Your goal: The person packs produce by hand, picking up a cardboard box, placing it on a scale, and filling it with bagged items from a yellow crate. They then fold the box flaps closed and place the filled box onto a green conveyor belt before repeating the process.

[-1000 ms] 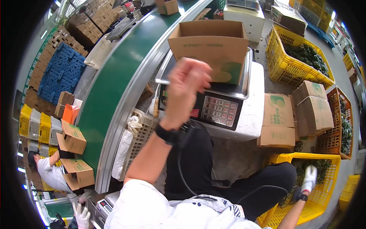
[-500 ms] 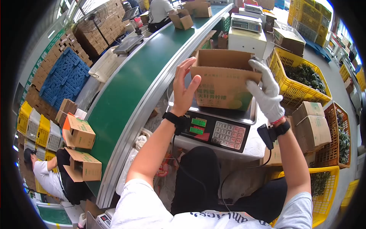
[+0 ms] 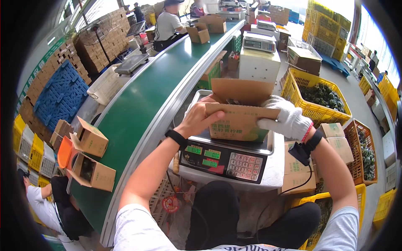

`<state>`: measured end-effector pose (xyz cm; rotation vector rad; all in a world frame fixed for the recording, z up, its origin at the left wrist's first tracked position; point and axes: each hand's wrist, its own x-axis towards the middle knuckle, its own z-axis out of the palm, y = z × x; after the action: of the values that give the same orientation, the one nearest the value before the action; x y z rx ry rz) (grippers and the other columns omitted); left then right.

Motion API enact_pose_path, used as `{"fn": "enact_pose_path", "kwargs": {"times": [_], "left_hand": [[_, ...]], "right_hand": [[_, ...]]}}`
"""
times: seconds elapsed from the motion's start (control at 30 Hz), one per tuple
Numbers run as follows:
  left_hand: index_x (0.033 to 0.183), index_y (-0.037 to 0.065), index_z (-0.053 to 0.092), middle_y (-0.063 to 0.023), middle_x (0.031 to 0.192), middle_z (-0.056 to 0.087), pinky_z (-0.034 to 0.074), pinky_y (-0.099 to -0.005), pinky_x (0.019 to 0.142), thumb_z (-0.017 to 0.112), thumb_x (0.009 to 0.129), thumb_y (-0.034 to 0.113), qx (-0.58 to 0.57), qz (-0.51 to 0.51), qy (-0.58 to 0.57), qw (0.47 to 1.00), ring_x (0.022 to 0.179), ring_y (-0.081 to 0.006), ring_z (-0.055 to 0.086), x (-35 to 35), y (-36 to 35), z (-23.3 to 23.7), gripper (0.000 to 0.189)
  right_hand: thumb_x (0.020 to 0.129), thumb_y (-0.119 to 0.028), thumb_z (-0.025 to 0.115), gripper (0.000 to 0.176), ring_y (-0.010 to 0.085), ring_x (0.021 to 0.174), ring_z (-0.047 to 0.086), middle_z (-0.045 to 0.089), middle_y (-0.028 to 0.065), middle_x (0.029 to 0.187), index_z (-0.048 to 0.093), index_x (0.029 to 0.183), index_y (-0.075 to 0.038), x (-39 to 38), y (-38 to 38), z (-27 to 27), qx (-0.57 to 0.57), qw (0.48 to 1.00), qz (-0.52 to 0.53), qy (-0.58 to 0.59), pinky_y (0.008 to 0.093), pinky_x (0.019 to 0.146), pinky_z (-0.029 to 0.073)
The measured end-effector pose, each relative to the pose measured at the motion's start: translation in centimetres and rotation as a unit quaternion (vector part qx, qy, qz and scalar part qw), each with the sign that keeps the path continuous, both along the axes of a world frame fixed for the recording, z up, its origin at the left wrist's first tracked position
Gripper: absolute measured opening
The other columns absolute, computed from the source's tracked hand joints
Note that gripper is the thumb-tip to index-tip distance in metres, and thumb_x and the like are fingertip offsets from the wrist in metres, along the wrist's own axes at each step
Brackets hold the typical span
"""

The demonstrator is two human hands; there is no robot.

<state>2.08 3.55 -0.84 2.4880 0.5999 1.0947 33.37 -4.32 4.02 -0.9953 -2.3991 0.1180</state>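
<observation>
An open cardboard box [image 3: 238, 121] with green print stands on the pan of a digital scale [image 3: 222, 163]. Its back flap is raised, and a little of something dark shows inside. My bare left hand [image 3: 201, 115] grips the box's left front edge, thumb on the front face and fingers partly hidden behind. At the right front corner, my right hand [image 3: 289, 119], in a white knitted glove, is closed on the box wall. The scale's green displays are lit below the box.
A green conveyor belt [image 3: 146, 100] runs along my left, bearing open boxes [image 3: 94, 173]. Yellow crates [image 3: 347, 111] and a brown crate [image 3: 372, 181] of dark green produce stand at right. Folded cartons [image 3: 297, 167] lie beside the scale. Co-workers [image 3: 169, 27] sit across the belt.
Both hands have gone from spread beside the box to closed on its upper sides. The box appears lower in view, and the view has shifted, showing more of the far end.
</observation>
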Motion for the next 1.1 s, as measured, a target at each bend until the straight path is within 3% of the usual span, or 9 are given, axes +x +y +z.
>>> {"fn": "enact_pose_path", "kwargs": {"times": [0.13, 0.27, 0.53, 0.6, 0.67, 0.77, 0.83, 0.93, 1.1], "left_hand": [[0.140, 0.010, 0.053, -0.0088, 0.121, 0.066, 0.044, -0.0373, 0.102, 0.040, 0.101, 0.069, -0.329, 0.070, -0.334, 0.880, 0.122, -0.0183, 0.055, 0.2, 0.3, -1.1, 0.072], [0.157, 0.020, 0.034, -0.0112, 0.150, 0.045, 0.035, -0.0527, 0.109, 0.050, 0.083, 0.086, -0.558, 0.125, -0.096, 0.815, 0.138, -0.0267, 0.040, -0.4, 0.9, -2.8, 0.101], [0.161, 0.018, 0.024, -0.0128, 0.159, 0.035, 0.033, -0.0537, 0.112, 0.035, 0.086, 0.089, -0.602, 0.032, -0.026, 0.798, 0.146, -0.0297, 0.032, -0.4, -1.3, -3.2, 0.103], [0.159, 0.021, 0.021, -0.0100, 0.155, 0.034, 0.036, -0.0565, 0.107, 0.042, 0.088, 0.083, -0.613, 0.048, -0.063, 0.786, 0.137, -0.0290, 0.037, 1.1, -2.9, -1.7, 0.097], [0.156, 0.023, 0.017, -0.0073, 0.151, 0.033, 0.039, -0.0593, 0.103, 0.049, 0.090, 0.078, -0.622, 0.038, -0.097, 0.776, 0.129, -0.0282, 0.042, 1.6, -3.7, -1.0, 0.092], [0.148, 0.021, 0.023, -0.0088, 0.140, 0.037, 0.043, -0.0548, 0.092, 0.059, 0.085, 0.072, -0.566, 0.072, -0.127, 0.811, 0.123, -0.0279, 0.044, 0.1, -4.7, -1.1, 0.089], [0.146, 0.022, 0.026, -0.0095, 0.142, 0.035, 0.044, -0.0476, 0.088, 0.061, 0.082, 0.071, -0.568, 0.116, -0.189, 0.793, 0.122, -0.0274, 0.045, -2.7, -7.7, 0.3, 0.088], [0.128, 0.017, 0.053, -0.0102, 0.124, 0.060, 0.045, -0.0576, 0.099, 0.052, 0.093, 0.060, -0.584, 0.137, -0.327, 0.730, 0.118, -0.0271, 0.056, -10.6, -10.6, -0.8, 0.055], [0.123, 0.017, 0.059, -0.0058, 0.125, 0.064, 0.046, -0.0537, 0.104, 0.048, 0.099, 0.058, -0.555, 0.113, -0.450, 0.691, 0.120, -0.0277, 0.060, -32.0, -13.0, -3.9, 0.049]], "right_hand": [[0.100, -0.032, 0.058, 0.037, 0.0291, 0.110, 0.064, 0.070, 0.0185, 0.109, 0.073, 0.110, 0.000, -0.4, -1.8, -3.0, -0.074, 0.960, -0.088, 0.255, 0.0383, 0.098, 0.048], [0.107, -0.050, 0.044, 0.052, 0.0250, 0.117, 0.061, 0.063, 0.0116, 0.129, 0.060, 0.133, -0.007, -0.6, -2.1, -5.0, -0.169, 0.761, -0.112, 0.617, 0.0392, 0.106, 0.044], [0.104, -0.042, 0.050, 0.050, 0.0285, 0.111, 0.067, 0.065, 0.0128, 0.125, 0.056, 0.134, -0.002, 1.2, -3.6, -6.1, -0.345, 0.893, -0.168, 0.233, 0.0413, 0.087, 0.059], [0.106, -0.038, 0.044, 0.047, 0.0286, 0.109, 0.067, 0.066, 0.0145, 0.123, 0.055, 0.131, -0.001, 0.5, -3.3, -7.4, -0.422, 0.750, -0.141, 0.490, 0.0466, 0.085, 0.062], [0.102, -0.032, 0.057, 0.042, 0.0275, 0.109, 0.066, 0.067, 0.0150, 0.121, 0.054, 0.130, -0.001, 0.0, -4.2, -6.2, -0.215, 0.953, -0.183, 0.107, 0.0465, 0.086, 0.062], [0.069, -0.005, 0.088, 0.071, 0.0232, 0.102, 0.070, 0.070, 0.0099, 0.114, 0.054, 0.131, -0.002, 0.2, -3.0, -8.9, -0.316, 0.859, -0.133, 0.380, 0.0339, 0.083, 0.058], [0.086, -0.022, 0.079, 0.067, 0.0230, 0.102, 0.067, 0.068, 0.0111, 0.120, 0.047, 0.143, -0.005, -4.0, -5.2, -4.7, -0.205, 0.953, -0.175, 0.138, 0.0364, 0.090, 0.054], [0.101, -0.057, 0.052, 0.076, 0.0269, 0.116, 0.060, 0.054, 0.0155, 0.144, 0.032, 0.159, -0.011, -8.5, -5.8, -3.0, -0.481, 0.715, 0.002, 0.507, 0.0429, 0.097, 0.050], [0.100, -0.048, 0.056, 0.070, 0.0247, 0.126, 0.052, 0.048, 0.0134, 0.147, 0.036, 0.157, -0.012, -7.2, -8.0, -2.2, -0.423, 0.847, -0.004, 0.321, 0.0428, 0.100, 0.050]]}}
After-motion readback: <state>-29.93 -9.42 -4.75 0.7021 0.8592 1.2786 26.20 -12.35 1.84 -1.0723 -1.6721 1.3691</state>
